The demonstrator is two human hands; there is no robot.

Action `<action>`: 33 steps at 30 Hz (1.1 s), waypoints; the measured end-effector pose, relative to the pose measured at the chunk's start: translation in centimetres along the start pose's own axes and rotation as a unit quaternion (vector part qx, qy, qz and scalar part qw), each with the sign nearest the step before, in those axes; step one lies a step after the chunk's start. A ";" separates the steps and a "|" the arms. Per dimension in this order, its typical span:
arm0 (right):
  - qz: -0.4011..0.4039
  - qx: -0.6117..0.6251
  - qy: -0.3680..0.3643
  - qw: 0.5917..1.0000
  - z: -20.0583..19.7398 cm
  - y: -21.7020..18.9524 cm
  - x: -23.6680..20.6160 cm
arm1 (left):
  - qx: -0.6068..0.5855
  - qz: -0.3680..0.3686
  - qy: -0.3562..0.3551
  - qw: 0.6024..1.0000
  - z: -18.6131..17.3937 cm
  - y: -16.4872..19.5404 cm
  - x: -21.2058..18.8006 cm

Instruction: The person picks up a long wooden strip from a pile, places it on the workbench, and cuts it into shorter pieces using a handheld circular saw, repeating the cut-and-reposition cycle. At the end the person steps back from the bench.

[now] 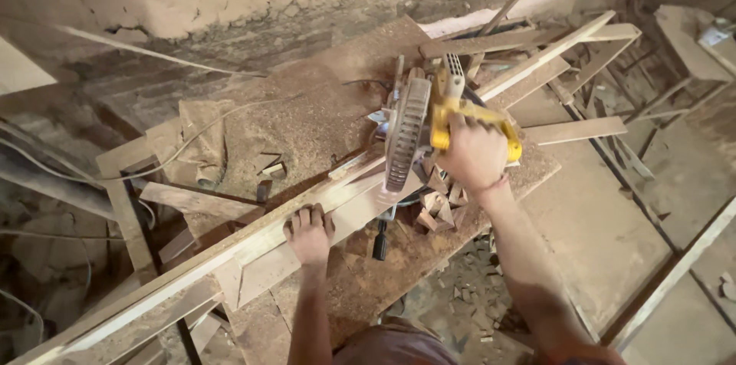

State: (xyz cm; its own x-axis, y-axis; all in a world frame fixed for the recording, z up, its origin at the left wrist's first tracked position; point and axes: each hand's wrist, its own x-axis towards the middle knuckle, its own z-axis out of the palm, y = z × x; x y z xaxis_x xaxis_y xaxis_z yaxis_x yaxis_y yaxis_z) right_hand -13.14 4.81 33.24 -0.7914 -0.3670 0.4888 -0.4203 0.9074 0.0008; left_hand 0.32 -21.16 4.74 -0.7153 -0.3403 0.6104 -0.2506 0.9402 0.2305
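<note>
The right hand (474,152) is closed around the yellow handle of a mitre saw (418,131). The left hand (309,233) presses flat, fingers spread, on a long wooden strip (230,251) lying across the sawdust-covered worktop (307,120).

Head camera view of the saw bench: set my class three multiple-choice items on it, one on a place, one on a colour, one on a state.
1. Where does the left hand rest?
A. flat on the long wooden strip
B. on the saw's handle
C. on the floor

2. What colour is the saw handle?
A. blue
B. yellow
C. red

3. How is the right hand placed?
A. hanging free and open
B. pressed flat on the bench
C. closed around the saw's handle

Answers:
1 A, the fingers lie spread on the strip, left of the saw.
2 B, the grip is bright yellow beside the grey blade guard.
3 C, the fingers wrap over the yellow grip above the small offcuts on the dusty bench.
</note>
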 end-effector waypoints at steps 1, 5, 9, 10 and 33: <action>-0.010 0.014 0.009 1.000 0.3 -0.1 -0.5 | 0.004 -0.003 -0.005 1.000 -0.1 0.1 0.0; -0.028 0.014 0.038 0.999 1.9 -0.9 -2.9 | 0.013 0.001 -0.007 1.000 -0.3 0.0 0.4; 0.004 -0.003 0.029 1.000 3.2 -1.6 -4.9 | 0.004 0.002 0.004 1.000 -0.3 0.0 0.6; 0.010 -0.016 0.031 0.999 3.4 -1.8 -5.3 | -0.002 -0.001 -0.003 1.000 -0.3 0.0 0.6; 0.017 0.007 0.067 0.998 7.0 -2.5 -9.2 | 0.012 0.013 0.012 1.000 -0.1 -0.1 0.3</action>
State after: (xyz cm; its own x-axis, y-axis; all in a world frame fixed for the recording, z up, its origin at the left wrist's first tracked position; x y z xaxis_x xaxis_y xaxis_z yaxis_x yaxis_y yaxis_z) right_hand -7.89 4.50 22.65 -0.7392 -0.3052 0.6004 -0.4017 0.9153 -0.0293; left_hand 0.21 -21.36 4.94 -0.7062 -0.3156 0.6338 -0.2484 0.9487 0.1958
